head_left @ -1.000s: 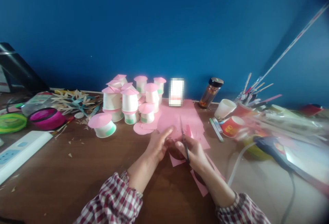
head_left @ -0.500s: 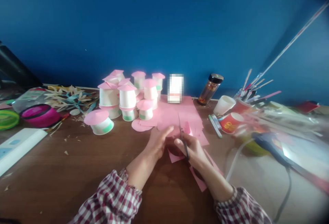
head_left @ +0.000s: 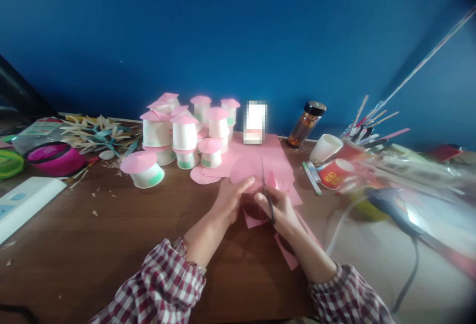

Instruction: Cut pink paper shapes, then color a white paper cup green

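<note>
My left hand (head_left: 231, 196) is closed on a pink paper circle (head_left: 243, 169), its thumb lying on top near the edge. Dark-handled scissors (head_left: 270, 205) are gripped in my right hand (head_left: 279, 209), blades pointing away from me at the circle's right side. Whether the blades are apart is hard to make out. Beneath and behind the hands lie pink paper sheets (head_left: 275, 148). Pink offcuts (head_left: 286, 252) with curved cut edges rest on the table under my right wrist. To the left stand several white paper cups (head_left: 185, 135) with pink cone-shaped paper tops, some stacked in two tiers.
At right are a tilted bottle (head_left: 307, 125), a red paper cup (head_left: 336, 173), a cup of brushes and pens, and a blurred glue gun (head_left: 390, 210) with its cable. A white power strip (head_left: 31, 205), a magenta bowl (head_left: 55, 159) and wooden pieces (head_left: 102, 135) lie left.
The view has tilted slightly, so the table's things sit a little higher. Both hands keep nearly the same pose, with the paper circle and scissors still held.
</note>
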Motion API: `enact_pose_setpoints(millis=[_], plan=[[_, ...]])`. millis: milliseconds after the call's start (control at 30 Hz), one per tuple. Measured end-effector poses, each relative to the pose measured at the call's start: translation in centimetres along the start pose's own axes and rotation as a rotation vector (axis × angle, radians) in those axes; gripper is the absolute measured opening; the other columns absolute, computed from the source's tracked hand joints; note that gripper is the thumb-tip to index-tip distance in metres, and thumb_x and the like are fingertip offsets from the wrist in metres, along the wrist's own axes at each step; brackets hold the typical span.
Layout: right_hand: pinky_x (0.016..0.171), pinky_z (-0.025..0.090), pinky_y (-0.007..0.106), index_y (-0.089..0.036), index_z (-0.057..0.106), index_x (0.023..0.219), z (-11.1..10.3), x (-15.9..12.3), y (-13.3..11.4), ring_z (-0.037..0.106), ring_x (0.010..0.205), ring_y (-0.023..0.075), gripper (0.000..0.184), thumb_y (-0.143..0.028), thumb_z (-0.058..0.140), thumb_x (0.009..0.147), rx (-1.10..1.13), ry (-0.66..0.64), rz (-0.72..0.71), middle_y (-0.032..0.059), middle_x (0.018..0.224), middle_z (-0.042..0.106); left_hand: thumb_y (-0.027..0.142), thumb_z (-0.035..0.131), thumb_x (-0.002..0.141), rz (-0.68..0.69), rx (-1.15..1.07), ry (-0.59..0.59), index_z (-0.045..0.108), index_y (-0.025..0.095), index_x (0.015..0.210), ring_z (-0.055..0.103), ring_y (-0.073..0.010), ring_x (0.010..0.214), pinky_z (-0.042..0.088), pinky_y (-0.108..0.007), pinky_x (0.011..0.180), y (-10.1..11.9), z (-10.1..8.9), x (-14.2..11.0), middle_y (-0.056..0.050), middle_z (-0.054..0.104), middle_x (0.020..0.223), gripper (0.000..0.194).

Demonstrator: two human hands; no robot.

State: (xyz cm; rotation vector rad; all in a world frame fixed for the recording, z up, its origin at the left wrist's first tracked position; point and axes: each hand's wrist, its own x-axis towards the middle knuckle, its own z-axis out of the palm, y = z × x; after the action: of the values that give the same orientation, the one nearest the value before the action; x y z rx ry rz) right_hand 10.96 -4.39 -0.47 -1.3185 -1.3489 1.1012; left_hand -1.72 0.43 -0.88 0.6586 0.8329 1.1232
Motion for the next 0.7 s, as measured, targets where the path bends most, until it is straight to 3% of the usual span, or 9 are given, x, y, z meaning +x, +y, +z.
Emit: enact_pose_setpoints(millis=[433, 700], plan=[[0.047, 0.040, 0.022, -0.014, 0.064, 0.086, 0.08, -0.06, -0.28, 0.048, 0.051, 0.0126, 0.039, -0.051, 0.063, 0.077, -0.007, -0.006, -0.004, -0.0017, 0.054, 0.052, 0.032, 0.079, 0.059, 0.016, 0.016, 0.004, 0.066, 0.010, 0.082, 0.066, -0.0240, 0.065, 0.053, -0.034, 0.056, -0.66, -0.23, 0.33, -0.011, 0.069, 0.075, 0.034], [0.046, 0.038, 0.021, -0.015, 0.058, 0.075, 0.01, 0.01, 0.15, 0.045, 0.048, 0.0103, 0.036, -0.051, 0.063, 0.077, -0.008, -0.003, 0.001, -0.0033, 0.053, 0.050, 0.030, 0.079, 0.059, 0.016, -0.009, 0.000, 0.066, 0.009, 0.087, 0.066, -0.0260, 0.067, 0.054, -0.036, 0.057, -0.70, -0.27, 0.43, -0.012, 0.069, 0.078, 0.038]])
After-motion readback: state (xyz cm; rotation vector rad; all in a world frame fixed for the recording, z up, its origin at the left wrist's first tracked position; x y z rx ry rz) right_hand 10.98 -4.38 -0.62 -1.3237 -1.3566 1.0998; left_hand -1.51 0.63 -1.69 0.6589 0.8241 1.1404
